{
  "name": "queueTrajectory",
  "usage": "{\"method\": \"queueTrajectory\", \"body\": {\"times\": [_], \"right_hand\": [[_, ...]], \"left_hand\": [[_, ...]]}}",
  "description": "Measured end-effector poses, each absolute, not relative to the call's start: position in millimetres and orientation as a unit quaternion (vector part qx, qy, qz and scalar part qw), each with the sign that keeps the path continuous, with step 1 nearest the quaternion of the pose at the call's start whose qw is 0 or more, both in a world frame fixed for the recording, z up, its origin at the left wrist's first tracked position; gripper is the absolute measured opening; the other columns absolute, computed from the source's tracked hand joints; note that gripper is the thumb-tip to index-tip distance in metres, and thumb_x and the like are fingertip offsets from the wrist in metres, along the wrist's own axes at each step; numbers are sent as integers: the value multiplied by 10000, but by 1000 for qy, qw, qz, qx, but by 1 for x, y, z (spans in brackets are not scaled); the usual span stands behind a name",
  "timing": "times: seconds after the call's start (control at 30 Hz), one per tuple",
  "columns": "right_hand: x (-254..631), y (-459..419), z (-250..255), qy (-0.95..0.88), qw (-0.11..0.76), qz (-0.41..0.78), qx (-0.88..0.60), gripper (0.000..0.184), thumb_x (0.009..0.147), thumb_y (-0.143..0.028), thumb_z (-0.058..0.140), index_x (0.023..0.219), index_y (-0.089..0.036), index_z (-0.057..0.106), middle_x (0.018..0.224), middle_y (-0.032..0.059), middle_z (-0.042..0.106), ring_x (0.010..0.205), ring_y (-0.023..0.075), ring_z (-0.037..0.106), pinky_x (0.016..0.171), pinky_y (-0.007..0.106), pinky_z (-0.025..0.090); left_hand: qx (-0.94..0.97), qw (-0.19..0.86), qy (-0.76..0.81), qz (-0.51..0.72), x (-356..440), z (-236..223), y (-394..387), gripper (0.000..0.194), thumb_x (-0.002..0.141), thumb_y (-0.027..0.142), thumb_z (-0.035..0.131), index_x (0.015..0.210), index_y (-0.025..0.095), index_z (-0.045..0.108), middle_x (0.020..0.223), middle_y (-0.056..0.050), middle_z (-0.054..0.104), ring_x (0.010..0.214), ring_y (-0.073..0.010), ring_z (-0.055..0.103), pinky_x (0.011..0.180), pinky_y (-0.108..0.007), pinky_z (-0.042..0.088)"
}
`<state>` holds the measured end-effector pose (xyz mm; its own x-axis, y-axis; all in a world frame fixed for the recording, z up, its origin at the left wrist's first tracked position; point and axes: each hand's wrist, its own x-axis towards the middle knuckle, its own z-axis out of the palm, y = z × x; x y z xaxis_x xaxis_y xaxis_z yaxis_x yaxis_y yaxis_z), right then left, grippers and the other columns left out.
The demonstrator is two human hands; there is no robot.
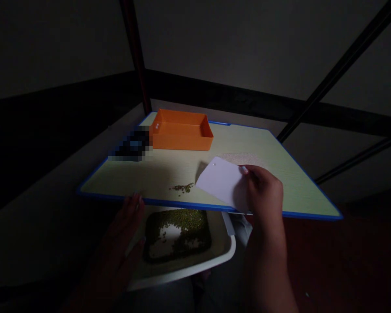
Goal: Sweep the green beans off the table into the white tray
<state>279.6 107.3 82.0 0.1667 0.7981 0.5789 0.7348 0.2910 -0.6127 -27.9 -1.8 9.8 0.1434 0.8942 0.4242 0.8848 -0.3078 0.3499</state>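
Note:
My right hand pinches a flat white scraper with a small hole near one corner. It is tilted over the table, close to the front edge. Left of it lies a small scatter of green beans, which look like mung beans. Below the table's front edge is a white tub with more green beans spread over its bottom. My left hand is at the tub's left side, thumb over the inside and fingertips up by the table edge. It appears to grip the tub, though shadow hides much of it.
An orange open box stands at the back of the pale, blue-edged table. A dark, pixelated object is left of it. Behind the scraper spreads a patch of pale pinkish grains. Dark walls stand behind.

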Motion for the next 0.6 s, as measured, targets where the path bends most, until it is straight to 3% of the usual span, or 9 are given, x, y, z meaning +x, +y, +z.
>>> {"method": "queueTrajectory", "body": {"times": [0.33, 0.6], "right_hand": [[305, 95, 94, -540, 483, -17, -689, 261, 822, -323, 577, 862, -135, 755, 781, 115, 761, 684, 212, 673, 610, 321, 463], [286, 65, 101, -667, 469, -124, -565, 182, 912, -213, 527, 861, -171, 697, 793, 59, 749, 709, 155, 692, 634, 250, 502]], "left_hand": [[751, 0, 592, 294, -28, 6, 2, 618, 913, 361, 386, 1491, 351, 167, 1602, -43, 275, 1447, -262, 268, 1054, -501, 407], [751, 1, 592, 294, -30, 4, 1, 626, 903, 358, 400, 1487, 362, 177, 1600, -36, 281, 1440, -271, 274, 1047, -502, 416]]}}
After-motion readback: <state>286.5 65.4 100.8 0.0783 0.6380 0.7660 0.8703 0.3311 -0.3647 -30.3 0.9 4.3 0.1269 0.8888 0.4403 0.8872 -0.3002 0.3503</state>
